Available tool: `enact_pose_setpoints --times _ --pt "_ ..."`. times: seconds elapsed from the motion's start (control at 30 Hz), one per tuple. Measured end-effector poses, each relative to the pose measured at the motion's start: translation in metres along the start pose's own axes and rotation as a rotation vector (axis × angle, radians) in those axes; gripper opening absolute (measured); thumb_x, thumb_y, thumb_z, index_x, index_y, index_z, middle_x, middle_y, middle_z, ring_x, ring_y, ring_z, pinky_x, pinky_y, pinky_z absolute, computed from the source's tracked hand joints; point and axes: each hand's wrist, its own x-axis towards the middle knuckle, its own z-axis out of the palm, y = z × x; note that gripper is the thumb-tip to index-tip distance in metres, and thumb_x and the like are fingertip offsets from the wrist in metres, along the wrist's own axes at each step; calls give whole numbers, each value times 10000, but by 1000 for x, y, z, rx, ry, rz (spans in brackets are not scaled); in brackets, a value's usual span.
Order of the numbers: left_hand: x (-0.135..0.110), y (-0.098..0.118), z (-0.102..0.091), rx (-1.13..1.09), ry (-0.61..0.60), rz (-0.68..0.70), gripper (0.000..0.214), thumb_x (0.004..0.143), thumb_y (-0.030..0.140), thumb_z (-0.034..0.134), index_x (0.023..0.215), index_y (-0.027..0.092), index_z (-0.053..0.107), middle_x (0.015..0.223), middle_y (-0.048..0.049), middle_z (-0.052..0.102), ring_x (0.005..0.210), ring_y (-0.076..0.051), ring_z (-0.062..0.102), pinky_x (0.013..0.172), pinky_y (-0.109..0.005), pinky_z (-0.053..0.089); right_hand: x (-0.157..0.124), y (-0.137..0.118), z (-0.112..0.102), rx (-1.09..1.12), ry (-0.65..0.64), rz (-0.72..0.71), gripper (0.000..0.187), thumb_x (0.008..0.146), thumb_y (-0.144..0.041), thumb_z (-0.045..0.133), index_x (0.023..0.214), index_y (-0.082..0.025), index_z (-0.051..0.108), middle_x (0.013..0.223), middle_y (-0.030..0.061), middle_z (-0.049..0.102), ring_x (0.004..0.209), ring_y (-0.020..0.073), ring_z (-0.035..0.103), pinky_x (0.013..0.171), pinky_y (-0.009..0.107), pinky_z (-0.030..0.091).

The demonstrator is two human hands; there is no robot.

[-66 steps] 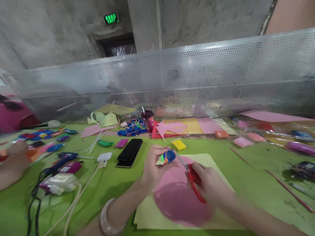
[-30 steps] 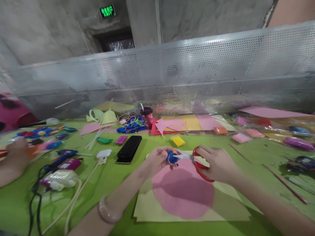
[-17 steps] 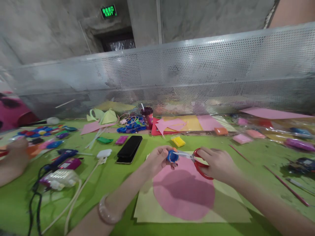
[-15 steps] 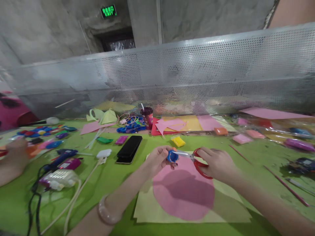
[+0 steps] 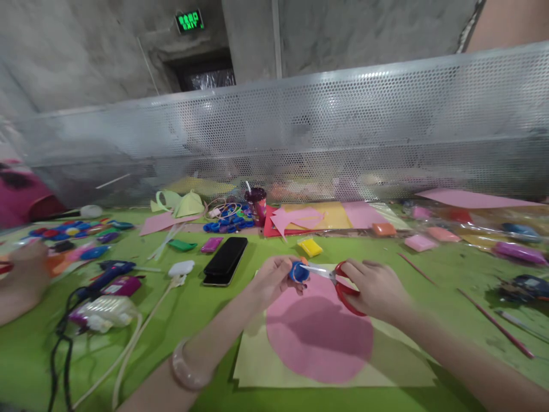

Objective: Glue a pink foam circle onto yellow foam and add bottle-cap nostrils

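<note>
My left hand (image 5: 271,280) pinches a small round blue piece (image 5: 298,272) with a bit of orange on it, held above the table. My right hand (image 5: 374,288) grips red-handled scissors (image 5: 338,281), whose metal blades point left and touch the blue piece. Both hands hover over a pink paper circle (image 5: 319,337) lying on a pale yellow-green sheet (image 5: 398,366). A pale bangle (image 5: 185,369) sits on my left wrist.
A black phone (image 5: 226,260), a yellow block (image 5: 310,247), a glue gun (image 5: 110,270) with cords and coloured clay pieces lie on the green table (image 5: 433,269). Another person's hand (image 5: 23,274) rests at far left. A perforated metal screen (image 5: 386,126) bounds the back.
The scissors swung from pointing up-left beside my hand to lying level with blades against the blue piece. Both hands rose a little above the pink circle; since half a second ago almost nothing moved.
</note>
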Motion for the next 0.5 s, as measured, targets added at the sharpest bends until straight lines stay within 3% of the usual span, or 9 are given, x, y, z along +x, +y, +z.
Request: enact_pose_setpoints --times 0.27,0.5 --pt "-3 -9 -5 64 -46 0 518 636 556 704 840 86 627 663 -68 632 548 -136 593 506 -246 480 2 -6 -3 45 -45 19 146 772 -234 442 762 -163 569 597 19 624 428 121 461 473 260 231" --pt "-2 -10 -5 38 -42 -24 537 598 563 725 824 86 626 646 -58 621 533 -132 585 462 -227 464 1 -4 -1 50 -24 -11 163 791 -220 429 754 -160 576 596 20 621 429 107 456 470 255 234"
